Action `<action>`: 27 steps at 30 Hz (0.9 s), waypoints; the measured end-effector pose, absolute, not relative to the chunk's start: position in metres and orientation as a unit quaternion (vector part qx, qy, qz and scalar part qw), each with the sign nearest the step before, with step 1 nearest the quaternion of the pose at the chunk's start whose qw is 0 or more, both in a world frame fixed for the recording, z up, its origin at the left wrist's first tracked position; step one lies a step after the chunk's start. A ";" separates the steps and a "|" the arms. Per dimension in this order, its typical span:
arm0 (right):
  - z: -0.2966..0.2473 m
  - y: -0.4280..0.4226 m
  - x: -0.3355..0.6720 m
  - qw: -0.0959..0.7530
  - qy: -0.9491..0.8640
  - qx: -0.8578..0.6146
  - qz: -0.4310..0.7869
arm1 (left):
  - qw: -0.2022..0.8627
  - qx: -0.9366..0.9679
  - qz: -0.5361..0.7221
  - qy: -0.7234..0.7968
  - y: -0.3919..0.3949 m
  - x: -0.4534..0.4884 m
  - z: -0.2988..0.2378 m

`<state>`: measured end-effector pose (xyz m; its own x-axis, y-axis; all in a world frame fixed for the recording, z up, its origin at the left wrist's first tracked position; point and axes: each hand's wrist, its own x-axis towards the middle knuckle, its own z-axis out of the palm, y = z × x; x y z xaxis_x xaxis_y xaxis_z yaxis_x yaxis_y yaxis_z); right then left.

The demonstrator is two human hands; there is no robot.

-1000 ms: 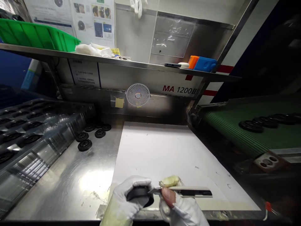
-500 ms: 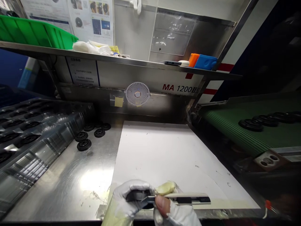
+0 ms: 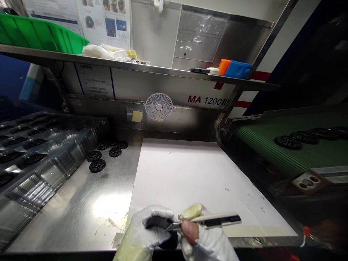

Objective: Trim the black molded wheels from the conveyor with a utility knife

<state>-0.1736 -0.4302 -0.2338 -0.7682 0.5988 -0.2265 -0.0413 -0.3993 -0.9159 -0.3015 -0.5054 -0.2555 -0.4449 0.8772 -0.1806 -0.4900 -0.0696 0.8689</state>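
My left hand [image 3: 150, 228], in a white glove, is closed around a black round ribbed part [image 3: 159, 222], mostly hidden by the fingers. In my right hand [image 3: 202, 235] is a white-and-black utility knife [image 3: 223, 219]; its blade points left and meets or nearly meets the part's edge. The glove leaves the right thumb bare, and a yellowish fingertip cover shows on the finger. Both hands are close together over the front edge of a white paper sheet [image 3: 179, 174]. Several black round parts [image 3: 97, 165] lie on the metal table left of the sheet.
At left, stacked clear trays [image 3: 51, 181] hold black round parts. A green conveyor belt [image 3: 261, 141] at right carries several more. Across the back runs a metal shelf [image 3: 163, 70] bearing a green bin [image 3: 40, 34] and an orange-and-blue block [image 3: 235, 69]. Below hangs a small white fan [image 3: 159, 106].
The knife has turned slightly, its rear end now higher, and the blade has shifted along the black part. The parts on the conveyor sit slightly further left.
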 end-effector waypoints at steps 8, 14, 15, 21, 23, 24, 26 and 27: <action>-0.198 -0.416 -0.185 0.145 -0.482 -0.226 0.834 | 0.580 0.226 0.626 0.469 -0.510 -0.300 -0.253; -0.199 -0.422 -0.190 0.144 -0.483 -0.234 0.831 | 0.601 0.235 0.646 0.407 -0.513 -0.300 -0.249; -0.200 -0.422 -0.190 0.129 -0.486 -0.233 0.832 | 0.607 0.230 0.645 0.403 -0.513 -0.299 -0.249; -0.201 -0.420 -0.186 0.112 -0.468 -0.234 0.845 | 0.614 0.191 0.634 0.429 -0.514 -0.296 -0.249; -0.202 -0.417 -0.181 0.100 -0.495 -0.246 0.828 | 0.600 0.208 0.637 0.437 -0.513 -0.297 -0.249; -0.204 -0.415 -0.177 0.082 -0.518 -0.255 0.813 | 0.583 0.218 0.646 0.443 -0.513 -0.299 -0.249; -0.207 -0.409 -0.166 0.043 -0.557 -0.277 0.782 | 0.540 0.230 0.670 0.454 -0.510 -0.301 -0.250; -0.208 -0.405 -0.159 0.030 -0.566 -0.289 0.772 | 0.525 0.229 0.681 0.456 -0.510 -0.304 -0.251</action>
